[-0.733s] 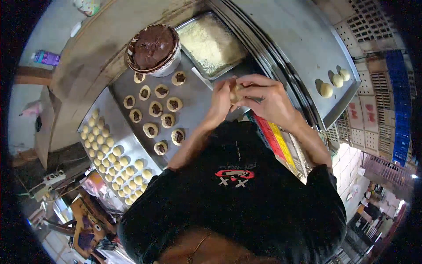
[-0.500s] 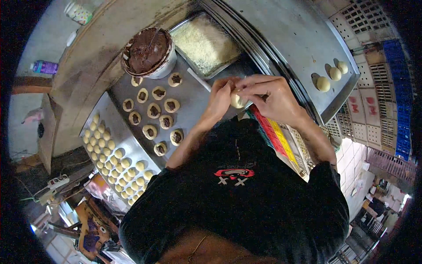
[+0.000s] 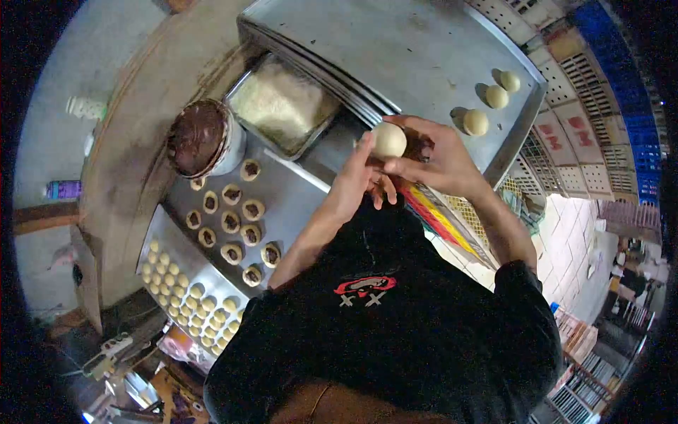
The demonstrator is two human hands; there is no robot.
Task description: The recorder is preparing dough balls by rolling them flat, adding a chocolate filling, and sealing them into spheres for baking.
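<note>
A smooth, pale round dough ball (image 3: 389, 140) sits between my hands above the tray edges. My left hand (image 3: 358, 174) cups its left side and underside, some fingers curled below. On the other side my right hand (image 3: 443, 161) closes around it, thumb across the front; dark brown shows by its fingers, perhaps filling or shadow. To the left, several flattened dough rounds (image 3: 231, 222) with dark brown filling on top lie on a metal tray (image 3: 282, 185). Three finished-looking smooth balls (image 3: 475, 122) rest on the metal tray (image 3: 381, 49) at the upper right.
A white tub (image 3: 232, 145) of dark brown filling stands beyond the rounds, beside a pan (image 3: 311, 147) of pale shreds or crumbs. Lower left, another tray (image 3: 164, 230) bears rows of small dough balls (image 3: 185, 311). Stacked plastic crates (image 3: 575, 127) line the right.
My hands have moved slightly right, toward the tray with three balls. The pinching fingers have loosened into a cupped hold, and the ball's smooth face now shows. The view has turned slightly.
</note>
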